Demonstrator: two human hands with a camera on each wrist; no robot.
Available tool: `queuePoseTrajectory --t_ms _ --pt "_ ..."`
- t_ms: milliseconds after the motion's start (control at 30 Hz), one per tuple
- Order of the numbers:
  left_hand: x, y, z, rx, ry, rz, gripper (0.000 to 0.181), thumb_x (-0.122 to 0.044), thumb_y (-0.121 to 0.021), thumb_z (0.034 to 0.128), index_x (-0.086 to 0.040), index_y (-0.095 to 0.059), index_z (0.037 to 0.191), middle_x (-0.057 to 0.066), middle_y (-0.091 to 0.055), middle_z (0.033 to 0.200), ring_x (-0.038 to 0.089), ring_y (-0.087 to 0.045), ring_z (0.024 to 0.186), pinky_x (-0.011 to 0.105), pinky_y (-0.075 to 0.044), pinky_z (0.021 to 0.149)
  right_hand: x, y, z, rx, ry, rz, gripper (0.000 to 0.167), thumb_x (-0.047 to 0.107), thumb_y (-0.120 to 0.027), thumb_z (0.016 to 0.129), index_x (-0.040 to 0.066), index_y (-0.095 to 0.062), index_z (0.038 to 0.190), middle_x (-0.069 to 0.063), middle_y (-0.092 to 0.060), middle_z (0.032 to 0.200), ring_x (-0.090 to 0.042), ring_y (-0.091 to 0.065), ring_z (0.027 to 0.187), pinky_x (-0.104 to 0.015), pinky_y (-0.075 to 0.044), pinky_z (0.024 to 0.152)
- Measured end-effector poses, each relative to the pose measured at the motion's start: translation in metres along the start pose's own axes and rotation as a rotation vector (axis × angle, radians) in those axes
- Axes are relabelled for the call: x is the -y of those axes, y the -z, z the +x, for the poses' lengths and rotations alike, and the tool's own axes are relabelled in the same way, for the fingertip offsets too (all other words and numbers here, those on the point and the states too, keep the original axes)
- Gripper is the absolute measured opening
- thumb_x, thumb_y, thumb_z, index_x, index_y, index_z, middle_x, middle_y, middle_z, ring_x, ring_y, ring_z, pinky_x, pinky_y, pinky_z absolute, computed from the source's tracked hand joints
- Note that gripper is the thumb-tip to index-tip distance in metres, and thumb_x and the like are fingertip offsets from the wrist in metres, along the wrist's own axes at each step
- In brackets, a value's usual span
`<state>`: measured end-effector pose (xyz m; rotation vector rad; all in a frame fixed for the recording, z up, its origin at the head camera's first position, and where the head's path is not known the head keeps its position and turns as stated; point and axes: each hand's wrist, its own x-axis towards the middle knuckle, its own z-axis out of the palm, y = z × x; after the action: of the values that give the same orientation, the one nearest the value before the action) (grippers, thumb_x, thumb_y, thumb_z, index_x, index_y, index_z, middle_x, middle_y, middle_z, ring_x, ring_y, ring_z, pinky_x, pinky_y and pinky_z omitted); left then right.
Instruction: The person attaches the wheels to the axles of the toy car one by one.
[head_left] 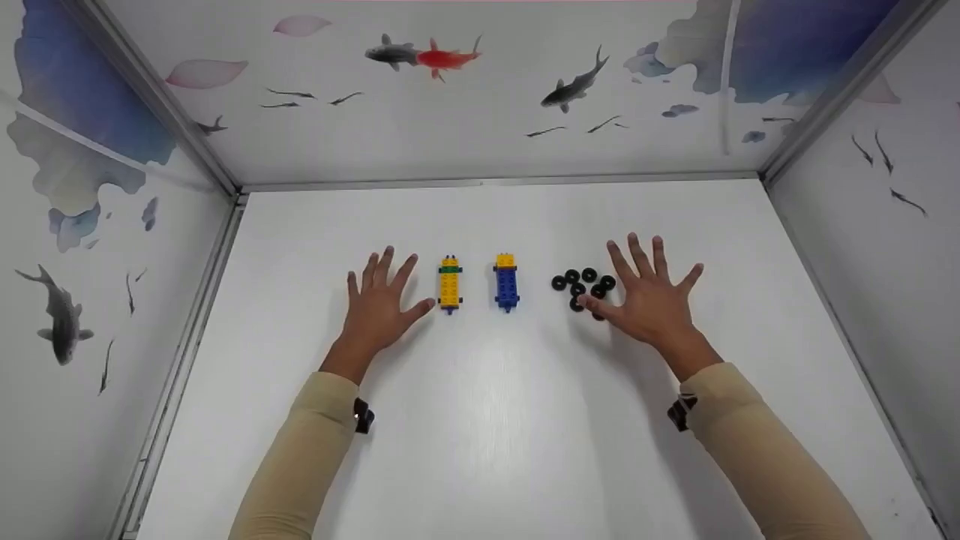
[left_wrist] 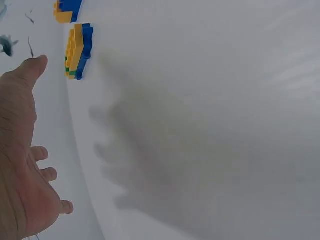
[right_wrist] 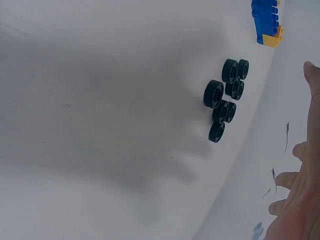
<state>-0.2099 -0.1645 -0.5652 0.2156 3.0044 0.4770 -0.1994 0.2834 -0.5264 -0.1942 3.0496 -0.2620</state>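
Yellow chassis (head_left: 449, 289): toward the worktop's (head_left: 480, 420) far edge, near its middle; likely light, stiff plastic, best pinched by its long sides.
Blue chassis (head_left: 507, 289): just right of it; should handle alike.
Black wheels (head_left: 577, 289): nearer the right edge; probably light (apt to roll if stood up).
Left hand (head_left: 380, 309): fingers spread wide, holding nothing.
Right hand (head_left: 651, 304): likewise splayed and empty, beside the wheels.

White walls (head_left: 487, 142) printed with fish (head_left: 570, 88), pink petals (head_left: 207, 73) and blue-and-grey blotches (head_left: 90, 82) stand on three sides of a white worktop (head_left: 465, 480). Grey strips (head_left: 844, 88) line the corners. Light leaves a pale sheen mid-worktop.
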Motion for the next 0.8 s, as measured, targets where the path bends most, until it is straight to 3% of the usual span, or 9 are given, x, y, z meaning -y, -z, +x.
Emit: queuePoseTrajectory --t_ms 167,400,800 --pt "-0.016 -0.006 0.013 0.025 -0.037 -0.002 0.094 -0.068 -0.065 0.1024 -0.033 -0.022 0.178 0.013 -0.011 0.188 0.042 -0.009 0.174 0.076 -0.007 0.136 0.003 -0.001 0.002 0.013 0.002 -0.008 0.112 0.092 -0.047 0.095 0.029 -0.009 0.180 -0.010 -0.003 0.188 -0.046 0.007 0.173 -0.096 0.012 0.117" --pt "-0.027 -0.016 0.024 0.060 -0.053 -0.018 0.094 -0.067 -0.067 0.1013 -0.031 -0.024 0.177 0.011 -0.012 0.188 0.042 -0.010 0.174 0.074 -0.007 0.136 0.008 -0.004 0.004 0.017 0.004 -0.014 0.114 0.094 -0.048 0.094 0.030 -0.009 0.180 -0.009 -0.005 0.189 -0.045 0.007 0.174 -0.095 0.011 0.118" --pt "-0.029 -0.024 0.033 0.117 -0.109 -0.121 0.084 -0.059 -0.069 0.1049 -0.022 -0.037 0.173 0.009 -0.018 0.187 0.038 -0.013 0.174 0.068 -0.008 0.139 0.018 -0.009 0.006 0.041 0.012 -0.028 0.116 0.097 -0.045 0.092 0.030 -0.010 0.180 -0.009 -0.006 0.188 -0.044 0.005 0.174 -0.095 0.008 0.119"
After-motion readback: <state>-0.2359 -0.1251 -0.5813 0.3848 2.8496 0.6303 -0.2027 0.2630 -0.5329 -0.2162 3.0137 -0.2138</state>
